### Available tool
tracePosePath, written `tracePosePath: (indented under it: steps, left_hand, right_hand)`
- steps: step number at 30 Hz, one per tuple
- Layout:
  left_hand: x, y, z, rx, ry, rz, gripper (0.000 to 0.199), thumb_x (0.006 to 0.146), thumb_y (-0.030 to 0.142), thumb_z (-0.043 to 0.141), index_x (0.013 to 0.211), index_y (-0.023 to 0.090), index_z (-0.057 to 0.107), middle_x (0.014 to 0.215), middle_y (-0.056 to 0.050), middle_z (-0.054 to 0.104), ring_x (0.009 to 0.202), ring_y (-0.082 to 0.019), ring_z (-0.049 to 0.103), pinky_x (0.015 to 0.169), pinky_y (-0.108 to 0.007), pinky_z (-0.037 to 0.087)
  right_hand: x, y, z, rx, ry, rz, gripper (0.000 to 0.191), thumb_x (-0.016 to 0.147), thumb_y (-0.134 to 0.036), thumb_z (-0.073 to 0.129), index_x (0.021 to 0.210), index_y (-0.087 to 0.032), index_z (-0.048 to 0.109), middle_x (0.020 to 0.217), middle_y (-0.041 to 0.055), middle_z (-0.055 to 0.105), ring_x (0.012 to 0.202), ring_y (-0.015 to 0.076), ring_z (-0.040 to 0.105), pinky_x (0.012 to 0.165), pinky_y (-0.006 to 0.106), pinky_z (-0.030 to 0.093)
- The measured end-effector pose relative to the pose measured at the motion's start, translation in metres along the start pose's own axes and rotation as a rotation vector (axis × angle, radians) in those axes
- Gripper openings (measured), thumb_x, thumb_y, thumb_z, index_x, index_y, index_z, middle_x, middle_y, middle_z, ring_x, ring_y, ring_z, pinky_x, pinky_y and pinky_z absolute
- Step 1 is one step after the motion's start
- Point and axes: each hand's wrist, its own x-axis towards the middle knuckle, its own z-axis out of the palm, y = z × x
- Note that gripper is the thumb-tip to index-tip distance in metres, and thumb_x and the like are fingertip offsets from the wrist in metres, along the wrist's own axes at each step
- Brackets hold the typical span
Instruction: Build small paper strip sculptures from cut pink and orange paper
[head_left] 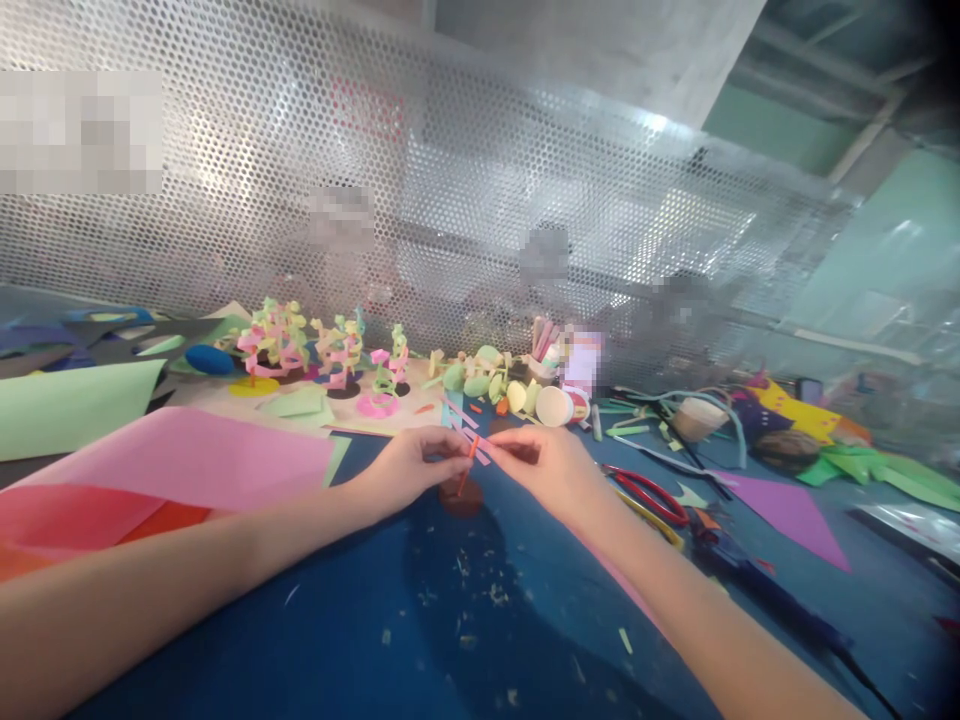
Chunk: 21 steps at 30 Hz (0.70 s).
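Note:
My left hand (405, 468) is closed in a pinch at the upper part of a thin orange stick (466, 472). The stick stands slightly tilted on a round brown disc (466, 500) on the blue table. From the right, my right hand (551, 472) pinches a small pink strip (484, 444) against or right beside the stick's top; whether the strip is attached cannot be made out. Several more loose pink strips (461, 410) lie just behind my fingertips.
Finished-looking paper figures on round bases (345, 365) stand at the back left. Pink sheets (225, 450) cover the left side. To the right lie red-handled scissors (651, 495), a dark glue gun (757, 575) with a cord, and a purple sheet (791, 515). A perforated metal screen (480, 190) rises behind.

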Motion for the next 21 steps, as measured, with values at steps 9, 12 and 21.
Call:
tracePosePath:
  steps: [9, 12, 21]
  left_hand:
    - [-0.0009, 0.0000, 0.0006, -0.054, -0.007, -0.035, 0.017, 0.076, 0.031, 0.060, 0.084, 0.015, 0.058, 0.064, 0.001, 0.059, 0.056, -0.010, 0.055, 0.059, -0.025, 0.047]
    - [-0.0006, -0.0022, -0.0001, -0.052, -0.013, -0.036, 0.019, 0.076, 0.031, 0.060, 0.086, 0.015, 0.057, 0.069, 0.000, 0.060, 0.056, -0.010, 0.056, 0.058, -0.025, 0.047]
    - [0.0023, -0.0028, -0.0019, 0.016, 0.023, 0.067, 0.020, 0.074, 0.023, 0.061, 0.093, 0.016, 0.058, 0.092, -0.004, 0.061, 0.086, -0.014, 0.060, 0.081, -0.029, 0.046]
  right_hand:
    - [-0.0005, -0.0013, 0.0020, 0.074, -0.021, 0.036, 0.020, 0.077, -0.032, 0.057, 0.086, -0.021, 0.071, 0.081, 0.0038, 0.072, 0.072, 0.0193, 0.066, 0.069, 0.032, 0.052]
    - [0.0000, -0.0001, 0.0026, 0.100, -0.026, 0.038, 0.019, 0.076, -0.031, 0.058, 0.085, -0.020, 0.071, 0.082, 0.0040, 0.072, 0.073, 0.0190, 0.066, 0.070, 0.031, 0.052]
    - [0.0007, 0.0008, 0.0017, 0.162, -0.064, 0.030, 0.019, 0.077, -0.030, 0.056, 0.087, -0.021, 0.070, 0.083, 0.0035, 0.071, 0.074, 0.0182, 0.066, 0.071, 0.031, 0.052]
